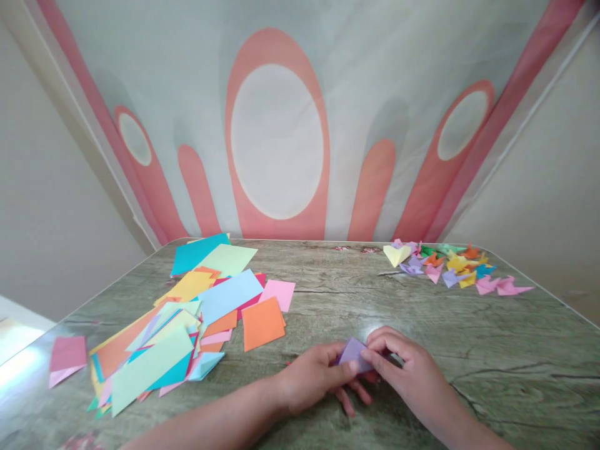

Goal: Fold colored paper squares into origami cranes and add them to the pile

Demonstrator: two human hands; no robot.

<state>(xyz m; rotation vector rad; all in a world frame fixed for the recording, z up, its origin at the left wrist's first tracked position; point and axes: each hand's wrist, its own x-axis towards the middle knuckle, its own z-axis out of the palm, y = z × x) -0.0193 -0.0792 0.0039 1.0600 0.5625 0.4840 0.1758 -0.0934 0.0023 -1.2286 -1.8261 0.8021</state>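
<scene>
A small folded sheet of purple origami paper (pixel 355 354) is between my two hands, just above the table near its front. My left hand (pixel 316 375) grips its left side, thumb on top and fingers underneath; two of those fingers stick out below. With thumb and fingertips, my right hand (pixel 403 362) pinches the paper's right edge. The underside of the paper is hidden by my fingers.
Loose coloured paper sheets (pixel 152 369) lie heaped on the left of the wooden table (pixel 328 281). At the back right sits a cluster of small folded paper cranes (pixel 457 262), with a pale yellow paper heart (pixel 396 255) beside them. A patterned backdrop (pixel 276 228) rises behind.
</scene>
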